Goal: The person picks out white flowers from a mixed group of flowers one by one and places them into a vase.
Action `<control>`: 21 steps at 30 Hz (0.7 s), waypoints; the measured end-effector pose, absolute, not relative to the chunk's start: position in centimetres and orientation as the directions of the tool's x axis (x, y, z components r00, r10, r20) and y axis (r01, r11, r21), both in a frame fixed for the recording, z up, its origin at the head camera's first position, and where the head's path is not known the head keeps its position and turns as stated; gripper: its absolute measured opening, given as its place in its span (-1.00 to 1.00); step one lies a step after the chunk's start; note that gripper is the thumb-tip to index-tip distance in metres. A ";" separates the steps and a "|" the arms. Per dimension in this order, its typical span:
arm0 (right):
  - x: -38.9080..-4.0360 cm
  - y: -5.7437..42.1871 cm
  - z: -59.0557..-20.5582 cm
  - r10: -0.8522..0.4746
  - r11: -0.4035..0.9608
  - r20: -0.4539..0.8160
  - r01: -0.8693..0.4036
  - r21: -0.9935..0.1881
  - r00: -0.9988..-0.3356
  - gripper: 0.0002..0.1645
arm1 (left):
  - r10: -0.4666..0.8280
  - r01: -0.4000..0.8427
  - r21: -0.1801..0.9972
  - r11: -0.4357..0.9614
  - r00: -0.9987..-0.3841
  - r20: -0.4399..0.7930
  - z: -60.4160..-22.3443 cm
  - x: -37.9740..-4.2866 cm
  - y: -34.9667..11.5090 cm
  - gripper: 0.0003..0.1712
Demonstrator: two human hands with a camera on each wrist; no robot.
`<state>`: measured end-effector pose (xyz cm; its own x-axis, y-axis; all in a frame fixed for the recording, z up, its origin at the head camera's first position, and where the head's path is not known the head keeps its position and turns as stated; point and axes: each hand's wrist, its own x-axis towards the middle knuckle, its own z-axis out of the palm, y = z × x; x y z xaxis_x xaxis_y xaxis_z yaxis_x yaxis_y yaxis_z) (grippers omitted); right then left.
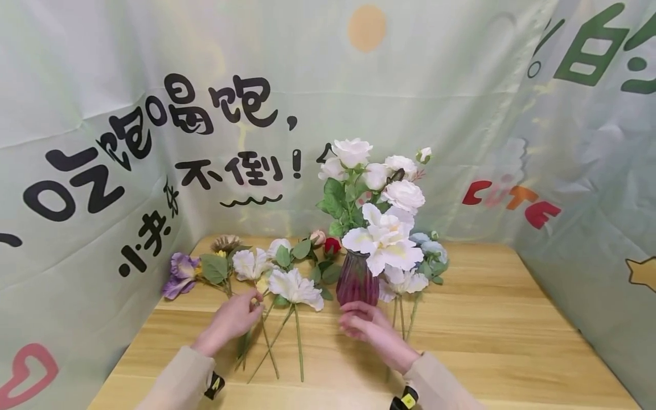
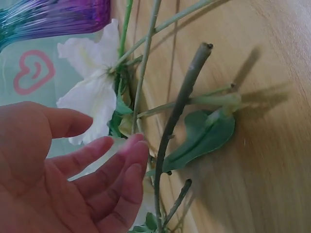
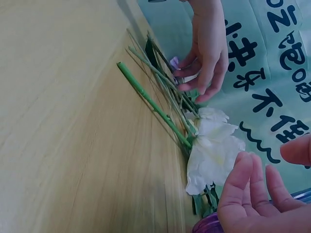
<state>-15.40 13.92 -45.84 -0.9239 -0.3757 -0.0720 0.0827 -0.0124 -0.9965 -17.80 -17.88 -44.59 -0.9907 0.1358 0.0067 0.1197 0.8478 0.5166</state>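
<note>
My left hand (image 1: 238, 314) hovers over the stems of the flowers lying on the left. Its thumb and loosely bent fingers stand apart with nothing between them, close to a dark green stem (image 2: 182, 99). A white flower (image 1: 295, 286) with broad petals lies just right of it. My right hand (image 1: 366, 324) is in front of the base of a purple ribbed glass vase (image 1: 357, 279), its thumb apart from its relaxed fingers. White roses (image 1: 404, 195) and a large white flower (image 1: 384, 238) stand in the vase, the large one leaning over its rim.
Farther left lie a purple flower (image 1: 181, 275) and a brownish flower (image 1: 225, 244). A red rose (image 1: 332, 246) lies behind the vase's left side. Blue flowers (image 1: 435, 250) and another white flower (image 1: 402, 282) lie to its right. Printed cloth (image 1: 435, 114) hangs around the wooden table (image 1: 487, 330).
</note>
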 end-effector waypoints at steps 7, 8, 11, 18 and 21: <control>-15.2 13.6 -45.6 -0.397 -0.013 -0.083 0.096 -0.995 -0.914 -0.45 | 0.143 0.119 0.475 0.872 -0.990 -0.013 -45.3 -18.4 -17.7 -0.77; -15.2 13.7 -45.6 -0.396 -0.010 -0.086 0.098 -0.995 -0.914 -0.46 | 0.146 0.124 0.472 0.873 -0.989 -0.010 -45.5 -18.7 -17.7 -0.78; -15.1 13.8 -45.6 -0.393 -0.003 -0.091 0.101 -0.995 -0.915 -0.48 | 0.163 0.146 0.464 0.874 -0.987 0.005 -45.8 -19.3 -17.4 -0.85; -14.9 13.9 -45.6 -0.382 -0.006 -0.090 0.100 -0.995 -0.920 -0.51 | 0.144 0.147 0.536 0.831 -0.988 0.049 -46.4 -19.8 -17.5 -0.90; -15.0 13.8 -45.6 -0.385 -0.006 -0.086 0.096 -0.995 -0.919 -0.50 | 0.111 0.133 0.572 0.810 -0.991 0.075 -46.4 -19.7 -17.9 -0.90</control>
